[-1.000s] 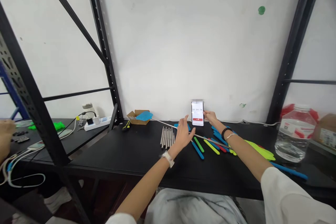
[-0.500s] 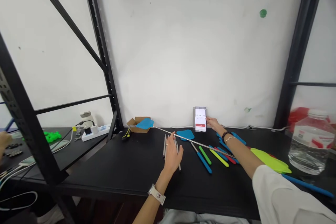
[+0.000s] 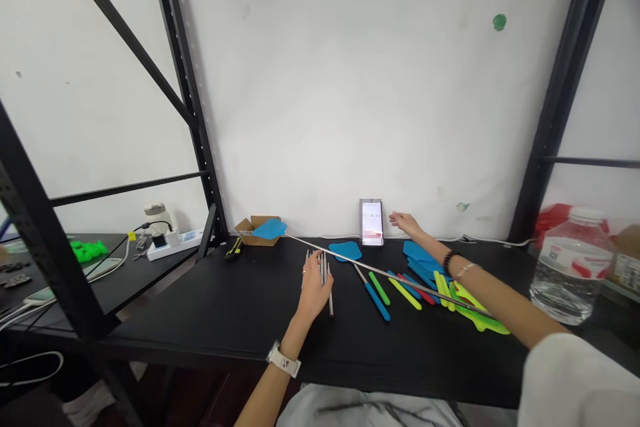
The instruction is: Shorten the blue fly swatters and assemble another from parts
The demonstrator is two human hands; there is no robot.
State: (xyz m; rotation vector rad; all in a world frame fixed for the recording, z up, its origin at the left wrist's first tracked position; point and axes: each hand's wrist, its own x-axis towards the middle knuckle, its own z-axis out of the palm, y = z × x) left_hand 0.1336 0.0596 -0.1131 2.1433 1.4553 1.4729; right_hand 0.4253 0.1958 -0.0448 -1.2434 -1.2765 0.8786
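My left hand point(image 3: 315, 288) lies over several thin metal tubes point(image 3: 331, 303) on the black table, fingers stretched out and not closed around them. My right hand point(image 3: 406, 222) is in the air just right of an upright phone point(image 3: 371, 223) with a lit timer screen; its fingers are extended and hold nothing. A fly swatter with a blue head point(image 3: 270, 229) and a long metal rod point(image 3: 367, 265) stretches across the table, its far end passing by my right forearm. Nearer the middle lies a shorter swatter with a blue head point(image 3: 346, 251) and blue handle point(image 3: 377, 301).
Green point(image 3: 379, 289), yellow point(image 3: 405, 295) and red handles lie right of centre. Blue swatter heads point(image 3: 423, 259) and yellow-green ones point(image 3: 483, 322) are piled under my right arm. A water jug point(image 3: 573, 273) stands right, a cardboard box point(image 3: 250, 238) and box cutter point(image 3: 233, 249) back left.
My right hand has let go of the phone and drawn back to its right. My left thumb has moved closer to the tubes. The whole view has shifted slightly.
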